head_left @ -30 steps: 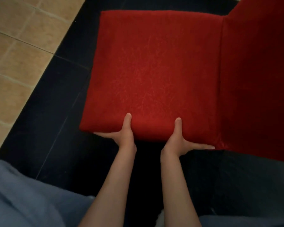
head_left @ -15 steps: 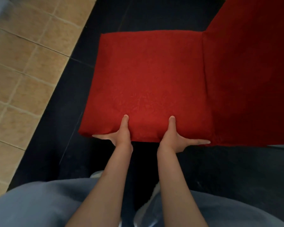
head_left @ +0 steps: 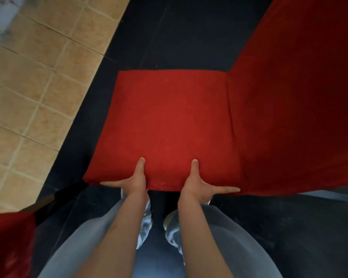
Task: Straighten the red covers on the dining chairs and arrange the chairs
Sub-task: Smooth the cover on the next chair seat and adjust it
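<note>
I look down on a floor split in two: tan tiles (head_left: 28, 93) with pale grout at the far left, dark floor (head_left: 169, 37) beneath the chair. The red cover (head_left: 165, 125) lies smooth and square over the seat at centre, its backrest (head_left: 293, 117) rising at the right, so the chair faces left. My left hand (head_left: 133, 181) and right hand (head_left: 197, 185) grasp the near edge, thumbs pressed flat on top, fingers along the underside. Another red-covered chair (head_left: 8, 243) shows at the near left corner.
</note>
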`<action>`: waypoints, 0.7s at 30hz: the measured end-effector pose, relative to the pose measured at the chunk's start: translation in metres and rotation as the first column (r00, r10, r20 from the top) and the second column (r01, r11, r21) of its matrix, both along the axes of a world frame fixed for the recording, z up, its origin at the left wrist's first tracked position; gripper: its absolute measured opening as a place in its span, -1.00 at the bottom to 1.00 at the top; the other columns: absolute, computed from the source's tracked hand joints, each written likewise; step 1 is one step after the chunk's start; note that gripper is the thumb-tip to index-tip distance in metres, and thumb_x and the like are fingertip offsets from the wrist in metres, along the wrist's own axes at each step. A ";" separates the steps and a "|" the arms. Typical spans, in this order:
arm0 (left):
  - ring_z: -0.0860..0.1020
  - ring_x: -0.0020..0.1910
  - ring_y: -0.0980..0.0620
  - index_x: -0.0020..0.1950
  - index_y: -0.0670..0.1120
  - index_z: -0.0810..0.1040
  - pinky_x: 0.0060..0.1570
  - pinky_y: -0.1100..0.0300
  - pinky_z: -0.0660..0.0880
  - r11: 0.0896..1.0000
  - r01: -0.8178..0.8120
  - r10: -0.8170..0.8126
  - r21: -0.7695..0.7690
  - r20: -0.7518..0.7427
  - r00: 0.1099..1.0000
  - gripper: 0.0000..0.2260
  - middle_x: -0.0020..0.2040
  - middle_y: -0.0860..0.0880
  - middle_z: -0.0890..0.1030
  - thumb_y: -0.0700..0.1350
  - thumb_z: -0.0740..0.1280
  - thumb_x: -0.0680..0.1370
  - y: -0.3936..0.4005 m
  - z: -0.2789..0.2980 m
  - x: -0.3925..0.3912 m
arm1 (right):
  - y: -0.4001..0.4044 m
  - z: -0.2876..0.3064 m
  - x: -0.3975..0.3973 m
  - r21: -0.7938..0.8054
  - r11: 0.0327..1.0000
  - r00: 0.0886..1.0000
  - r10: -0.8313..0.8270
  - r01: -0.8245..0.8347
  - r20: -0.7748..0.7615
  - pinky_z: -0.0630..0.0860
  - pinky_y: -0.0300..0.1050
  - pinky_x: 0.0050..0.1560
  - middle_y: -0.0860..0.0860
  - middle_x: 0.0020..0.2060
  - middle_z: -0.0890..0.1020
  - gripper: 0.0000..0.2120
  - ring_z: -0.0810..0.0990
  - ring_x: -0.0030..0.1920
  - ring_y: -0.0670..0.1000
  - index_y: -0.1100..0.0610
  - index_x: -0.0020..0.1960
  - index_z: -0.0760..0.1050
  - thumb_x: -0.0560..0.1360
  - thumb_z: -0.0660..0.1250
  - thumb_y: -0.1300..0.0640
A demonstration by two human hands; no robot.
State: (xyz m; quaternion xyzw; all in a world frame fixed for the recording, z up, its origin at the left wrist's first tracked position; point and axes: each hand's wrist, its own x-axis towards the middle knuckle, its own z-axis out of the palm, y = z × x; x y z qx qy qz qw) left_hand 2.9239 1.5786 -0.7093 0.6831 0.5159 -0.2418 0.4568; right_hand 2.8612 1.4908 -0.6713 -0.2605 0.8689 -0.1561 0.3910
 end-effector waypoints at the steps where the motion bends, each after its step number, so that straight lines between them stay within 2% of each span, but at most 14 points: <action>1: 0.44 0.05 -0.05 0.48 0.19 -0.46 0.20 -0.21 0.47 1.000 -0.008 0.008 0.008 0.001 1.000 0.33 0.39 -0.12 0.36 0.12 0.61 0.17 0.005 0.007 -0.003 | 0.004 0.006 -0.001 0.008 1.000 1.000 0.003 -0.003 -0.006 0.43 -0.04 0.18 0.23 0.26 0.50 0.34 0.55 0.17 0.23 -0.18 0.48 -0.48 0.25 0.61 -0.11; 4: 0.42 0.01 0.00 0.48 0.15 -0.47 0.22 -0.06 0.46 0.999 -0.027 0.028 0.037 -0.022 0.999 0.30 0.38 -0.16 0.39 0.06 0.61 0.24 0.016 0.030 -0.011 | 0.013 0.028 -0.006 0.050 0.998 0.999 0.031 -0.030 -0.033 0.41 0.06 0.26 0.34 0.24 0.46 0.33 0.50 0.23 0.28 -0.18 0.48 -0.48 0.26 0.60 -0.10; 7: 0.49 0.10 -0.07 0.47 0.12 -0.49 0.23 -0.02 0.39 0.997 -0.036 0.042 0.075 -0.081 0.996 0.29 0.36 -0.18 0.41 0.08 0.60 0.26 0.022 0.054 -0.018 | 0.015 0.053 -0.008 0.092 0.993 0.994 0.081 -0.074 -0.074 0.44 0.08 0.21 0.37 0.20 0.47 0.32 0.52 0.17 0.32 -0.18 0.48 -0.49 0.27 0.59 -0.12; 11: 0.48 0.09 -0.08 0.47 0.14 -0.50 0.25 -0.05 0.42 0.993 -0.067 0.077 0.099 -0.102 0.992 0.30 0.38 -0.17 0.39 0.10 0.60 0.25 0.018 0.078 -0.018 | 0.007 0.078 -0.004 0.137 0.983 0.989 0.133 -0.123 -0.066 0.46 0.14 0.16 0.45 0.26 0.32 0.33 0.49 0.14 0.36 -0.21 0.46 -0.50 0.26 0.60 -0.13; 13: 0.43 0.09 -0.03 0.45 0.17 -0.51 0.27 -0.15 0.42 0.993 -0.088 0.095 0.074 -0.098 0.991 0.32 0.43 -0.10 0.33 0.10 0.61 0.23 0.011 0.087 -0.011 | 0.001 0.086 -0.002 0.149 0.973 0.982 0.184 -0.177 -0.038 0.46 0.13 0.13 0.43 0.28 0.27 0.36 0.47 0.13 0.36 -0.22 0.44 -0.53 0.24 0.61 -0.12; 16: 0.45 0.26 -0.11 0.44 0.18 -0.52 0.25 -0.23 0.43 0.993 -0.108 0.112 0.044 -0.096 0.989 0.35 0.45 -0.09 0.31 0.08 0.63 0.21 0.003 0.097 0.005 | -0.011 0.095 0.007 0.151 0.962 0.973 0.231 -0.227 -0.003 0.46 0.07 0.08 0.40 0.35 0.18 0.38 0.49 0.13 0.36 -0.22 0.43 -0.55 0.22 0.62 -0.11; 18: 0.49 0.25 -0.15 0.50 0.15 -0.44 0.18 -0.23 0.49 0.992 -0.124 0.121 -0.014 -0.123 0.985 0.33 0.41 -0.10 0.37 0.06 0.64 0.21 -0.001 0.104 0.014 | -0.020 0.099 0.015 0.141 0.959 0.969 0.247 -0.246 0.011 0.46 0.11 0.15 0.41 0.39 0.10 0.40 0.47 0.17 0.37 -0.21 0.43 -0.55 0.21 0.63 -0.09; 21: 0.53 0.16 -0.12 0.57 0.05 -0.20 -0.11 -0.09 0.60 0.989 -0.100 0.079 -0.108 -0.177 0.981 0.23 0.35 -0.07 0.42 0.07 0.65 0.21 -0.007 0.114 0.026 | -0.032 0.104 0.027 0.129 0.951 0.959 0.280 -0.282 0.040 0.45 0.17 0.26 0.42 0.45 -0.06 0.41 0.41 0.27 0.39 -0.26 0.40 -0.57 0.19 0.64 -0.11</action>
